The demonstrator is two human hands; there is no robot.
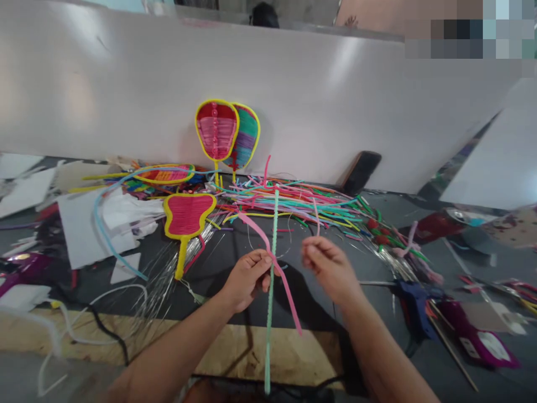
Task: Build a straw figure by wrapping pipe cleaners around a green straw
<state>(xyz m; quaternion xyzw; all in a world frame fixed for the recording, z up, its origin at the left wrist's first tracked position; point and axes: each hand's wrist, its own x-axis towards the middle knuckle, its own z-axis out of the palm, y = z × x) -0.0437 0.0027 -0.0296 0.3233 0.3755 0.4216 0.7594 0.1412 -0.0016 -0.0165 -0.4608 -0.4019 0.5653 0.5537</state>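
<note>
The left hand (pixel 250 278) pinches a long, straight, pale green fuzzy stem (pixel 269 336) and a curved, pink fuzzy stem (pixel 289 294), which cross at its fingertips above the dark grey table (pixel 364 263). The right hand (pixel 330 267), near but apart, holds a thin, pale pink stem (pixel 316 215) pointing upward. Behind both hands lies a heap of multicoloured fuzzy stems (pixel 302 198).

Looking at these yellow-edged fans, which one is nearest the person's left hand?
The pinkish-red fan with pinched-in sides and a thick yellow handle. The upright pair and the orange-and-pink one are farther back.
</note>
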